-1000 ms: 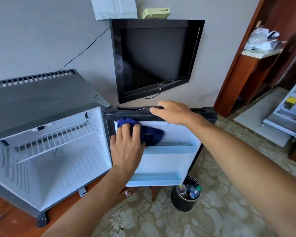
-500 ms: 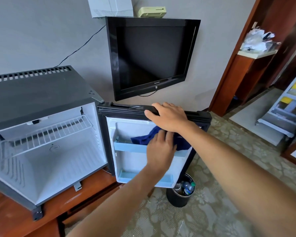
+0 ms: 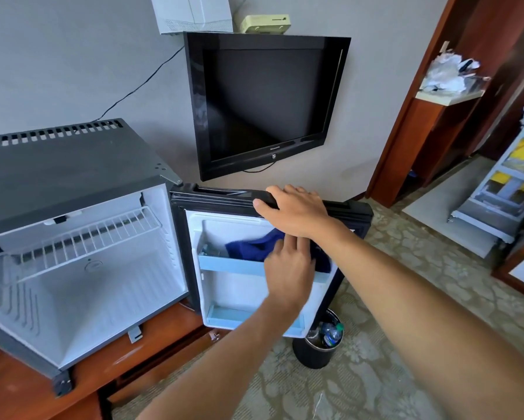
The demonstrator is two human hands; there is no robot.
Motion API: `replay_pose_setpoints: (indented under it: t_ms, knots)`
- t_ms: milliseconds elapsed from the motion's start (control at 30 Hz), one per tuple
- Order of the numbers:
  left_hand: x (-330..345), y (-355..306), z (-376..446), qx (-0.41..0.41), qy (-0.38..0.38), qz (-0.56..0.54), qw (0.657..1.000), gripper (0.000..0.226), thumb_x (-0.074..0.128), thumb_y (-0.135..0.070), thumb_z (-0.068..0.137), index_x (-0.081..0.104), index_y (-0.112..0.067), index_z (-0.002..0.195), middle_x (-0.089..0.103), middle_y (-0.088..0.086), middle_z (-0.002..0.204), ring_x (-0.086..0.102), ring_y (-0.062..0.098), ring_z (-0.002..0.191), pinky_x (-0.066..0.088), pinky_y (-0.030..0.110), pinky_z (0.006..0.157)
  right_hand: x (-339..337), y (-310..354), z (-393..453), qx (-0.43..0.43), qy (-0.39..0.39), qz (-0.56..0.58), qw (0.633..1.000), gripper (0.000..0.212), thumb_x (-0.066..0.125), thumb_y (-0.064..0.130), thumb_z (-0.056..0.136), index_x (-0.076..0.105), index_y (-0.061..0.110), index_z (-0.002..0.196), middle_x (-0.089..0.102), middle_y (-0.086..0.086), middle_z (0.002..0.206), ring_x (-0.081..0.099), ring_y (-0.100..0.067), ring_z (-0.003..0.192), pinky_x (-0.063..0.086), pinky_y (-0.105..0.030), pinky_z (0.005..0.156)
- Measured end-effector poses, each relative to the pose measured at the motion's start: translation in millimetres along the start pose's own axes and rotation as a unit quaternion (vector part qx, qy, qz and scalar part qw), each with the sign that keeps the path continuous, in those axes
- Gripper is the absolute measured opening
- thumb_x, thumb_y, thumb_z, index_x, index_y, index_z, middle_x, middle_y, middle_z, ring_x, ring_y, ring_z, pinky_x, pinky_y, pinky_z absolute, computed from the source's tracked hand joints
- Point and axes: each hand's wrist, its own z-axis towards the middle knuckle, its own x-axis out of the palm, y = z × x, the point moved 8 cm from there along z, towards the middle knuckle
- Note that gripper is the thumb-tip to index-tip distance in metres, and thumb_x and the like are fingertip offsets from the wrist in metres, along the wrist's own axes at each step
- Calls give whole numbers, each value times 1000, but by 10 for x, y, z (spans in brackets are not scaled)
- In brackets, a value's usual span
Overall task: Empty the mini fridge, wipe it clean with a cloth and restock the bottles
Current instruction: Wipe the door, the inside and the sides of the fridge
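Observation:
The mini fridge [image 3: 82, 283] stands open on a wooden desk, with only a white wire shelf [image 3: 82, 234] inside. Its door [image 3: 233, 286] swings out to the right, showing two pale blue door racks. A dark blue cloth [image 3: 251, 248] lies in the upper rack. My left hand [image 3: 288, 268] presses on the cloth with straight fingers, at the right part of that rack. My right hand [image 3: 297, 210] grips the door's black top edge just above. Bottles [image 3: 332, 331] sit in a black bin [image 3: 315, 353] on the floor under the door.
A black TV [image 3: 263, 101] hangs on the wall behind the door. The wooden desk [image 3: 18, 395] carries the fridge at the left. A wooden door frame and a shelf cart [image 3: 503, 195] stand at the right, with patterned carpet between.
My left hand has slid the cloth from the door's upper left to the right side of the upper rack. My right hand stays on the door top.

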Motion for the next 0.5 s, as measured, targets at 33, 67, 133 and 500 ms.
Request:
replay_pose_setpoints:
  t_ms: [33, 67, 133, 500]
  knots:
    - [13, -85, 9, 27, -13, 6, 1000, 43, 85, -10, 56, 63, -12, 93, 64, 7, 86, 59, 30, 65, 41, 35, 45, -16, -14, 20, -7, 12, 7, 1000, 55, 28, 71, 96, 52, 34, 129, 61, -2, 125, 53, -27, 119, 38, -44, 98]
    - [6, -112, 11, 57, -24, 9, 998, 37, 83, -11, 60, 62, -13, 89, 62, 5, 85, 57, 28, 67, 41, 36, 48, -39, -34, 42, -12, 37, 27, 999, 51, 33, 69, 96, 53, 34, 129, 62, 2, 124, 55, -25, 117, 41, -42, 98]
    - [-15, -10, -15, 128, -31, 1, 991, 28, 79, -18, 66, 60, -16, 87, 60, 3, 86, 57, 27, 71, 45, 38, 52, -85, -143, 68, -13, 101, 113, 988, 48, 47, 64, 96, 51, 40, 138, 61, 10, 134, 56, -20, 122, 42, -38, 104]
    - [-322, -235, -311, 244, -107, -44, 963, 24, 72, -15, 90, 61, -17, 111, 65, 8, 101, 59, 31, 81, 52, 42, 66, -140, -553, -41, 24, 79, 23, 996, 73, 25, 92, 84, 54, 27, 99, 65, 6, 99, 60, -25, 96, 49, -39, 87]
